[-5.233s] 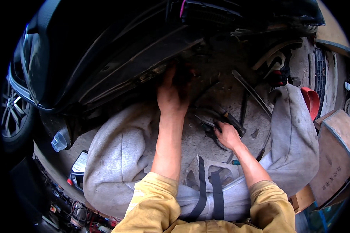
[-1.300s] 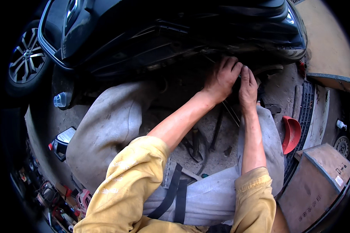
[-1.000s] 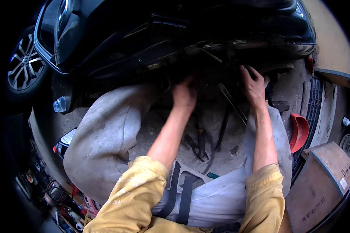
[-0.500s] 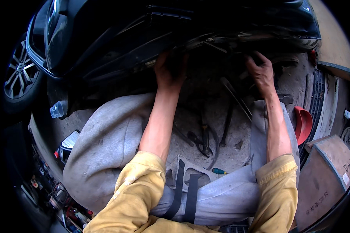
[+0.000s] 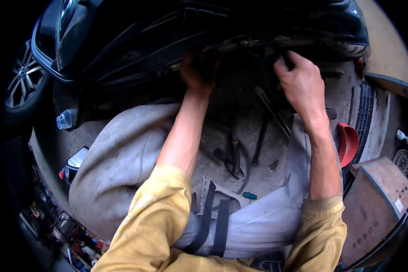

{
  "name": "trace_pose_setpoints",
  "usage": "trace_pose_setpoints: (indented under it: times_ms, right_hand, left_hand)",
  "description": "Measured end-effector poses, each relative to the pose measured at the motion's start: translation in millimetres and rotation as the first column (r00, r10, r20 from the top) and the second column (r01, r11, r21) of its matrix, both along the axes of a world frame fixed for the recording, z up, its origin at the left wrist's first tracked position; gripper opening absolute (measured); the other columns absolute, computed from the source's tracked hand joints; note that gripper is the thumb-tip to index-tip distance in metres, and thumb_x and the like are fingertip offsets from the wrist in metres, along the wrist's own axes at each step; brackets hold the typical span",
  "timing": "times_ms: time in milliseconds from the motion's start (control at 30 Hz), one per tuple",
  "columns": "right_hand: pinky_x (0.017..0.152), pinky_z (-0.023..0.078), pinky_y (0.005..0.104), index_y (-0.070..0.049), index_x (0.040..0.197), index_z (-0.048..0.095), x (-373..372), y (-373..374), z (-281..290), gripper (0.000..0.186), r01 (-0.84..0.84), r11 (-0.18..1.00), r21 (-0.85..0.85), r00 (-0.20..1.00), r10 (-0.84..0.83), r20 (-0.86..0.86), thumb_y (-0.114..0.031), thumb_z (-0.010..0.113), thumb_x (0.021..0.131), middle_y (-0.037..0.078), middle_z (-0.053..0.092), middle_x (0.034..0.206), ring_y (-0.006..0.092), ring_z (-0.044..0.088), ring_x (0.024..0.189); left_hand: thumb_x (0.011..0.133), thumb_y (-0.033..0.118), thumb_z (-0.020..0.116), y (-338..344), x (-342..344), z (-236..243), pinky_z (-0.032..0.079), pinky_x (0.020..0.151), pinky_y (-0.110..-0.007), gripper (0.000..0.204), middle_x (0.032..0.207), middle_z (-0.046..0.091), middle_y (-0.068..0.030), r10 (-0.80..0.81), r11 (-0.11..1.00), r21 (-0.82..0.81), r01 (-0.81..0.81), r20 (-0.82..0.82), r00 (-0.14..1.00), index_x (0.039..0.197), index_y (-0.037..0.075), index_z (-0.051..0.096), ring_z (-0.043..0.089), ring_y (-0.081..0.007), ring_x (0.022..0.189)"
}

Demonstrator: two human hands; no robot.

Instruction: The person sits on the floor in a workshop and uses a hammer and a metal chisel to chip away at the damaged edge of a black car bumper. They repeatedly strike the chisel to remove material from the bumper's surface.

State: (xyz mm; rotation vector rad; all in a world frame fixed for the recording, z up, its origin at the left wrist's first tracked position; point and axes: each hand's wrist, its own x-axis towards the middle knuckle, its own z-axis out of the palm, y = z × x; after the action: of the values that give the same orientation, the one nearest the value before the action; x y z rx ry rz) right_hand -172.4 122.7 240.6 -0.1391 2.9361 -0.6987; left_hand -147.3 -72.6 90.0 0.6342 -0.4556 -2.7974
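My left hand (image 5: pixel 197 75) reaches up to the underside of a dark car (image 5: pixel 154 54). Deep shadow hides its fingers and anything in them. To the right, my right hand (image 5: pixel 303 86) is at the car's lower edge, thumb and fingers curled together; what they hold, if anything, is lost in the dark. Below the hands, on the grey floor, lie pliers (image 5: pixel 235 156) with dark and yellow handles and a long metal bar (image 5: pixel 273 111). A small green-handled tool (image 5: pixel 250 196) is beside my grey trouser leg (image 5: pixel 258 231).
A red curved scoop-like piece (image 5: pixel 347 144) stands by my right knee, a wooden box (image 5: pixel 376 204) behind it. On the left are a clear plastic cup (image 5: pixel 64 119), a dark bottle (image 5: pixel 75 163) and a car wheel (image 5: pixel 22 81). Assorted parts (image 5: pixel 75 235) crowd the lower left.
My right hand has come closer and turned so its back shows more, its fingers still curled. My left hand stays under the car's edge. The view has shifted slightly.
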Motion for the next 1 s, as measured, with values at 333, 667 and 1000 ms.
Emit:
trace_pose_setpoints:
  times_ms: [333, 667, 1000]
  right_hand:
    - [0.068, 0.051, 0.043, -0.007, 0.097, 0.064, 13.8, 25.1, -54.6, 0.04, -0.081, 0.971, -0.224, 0.997, 0.078, -0.023, -0.044, 0.066, 0.081, 0.019, 0.066, 0.077, 0.0385, 0.064, 0.078]
    - [0.079, 0.049, 0.0385, -0.005, 0.114, 0.063, -17.0, 47.1, -89.9, 0.047, -0.284, 0.86, -0.423, 0.931, 0.354, 0.095, -0.036, 0.069, 0.079, 0.02, 0.066, 0.095, 0.036, 0.064, 0.09]
    - [0.079, 0.052, 0.0444, 0.002, 0.098, 0.064, -14.1, -7.9, 23.5, 0.03, -0.382, 0.914, 0.136, 0.887, 0.321, 0.333, -0.019, 0.062, 0.077, 0.024, 0.065, 0.087, 0.0384, 0.064, 0.089]
  left_hand:
    - [0.078, 0.018, 0.058, -12.2, -3.6, -3.9, 0.044, 0.095, -0.044, 0.025, 0.107, 0.062, -0.0094, -0.127, 0.992, 0.022, 0.127, 0.008, 0.992, 0.101, 0.007, 0.061, 0.055, -0.0263, 0.107]
    - [0.078, 0.015, 0.06, -9.9, -1.5, -1.2, 0.049, 0.088, -0.045, 0.033, 0.107, 0.064, -0.0096, -0.058, 0.998, -0.023, 0.058, -0.023, 0.998, 0.109, 0.007, 0.058, 0.059, -0.028, 0.102]
    - [0.071, 0.019, 0.062, 2.2, -8.1, 0.0, 0.046, 0.089, -0.047, 0.024, 0.097, 0.063, -0.0077, 0.044, 0.999, -0.007, -0.044, 0.037, 0.998, 0.094, 0.009, 0.061, 0.058, -0.0274, 0.097]
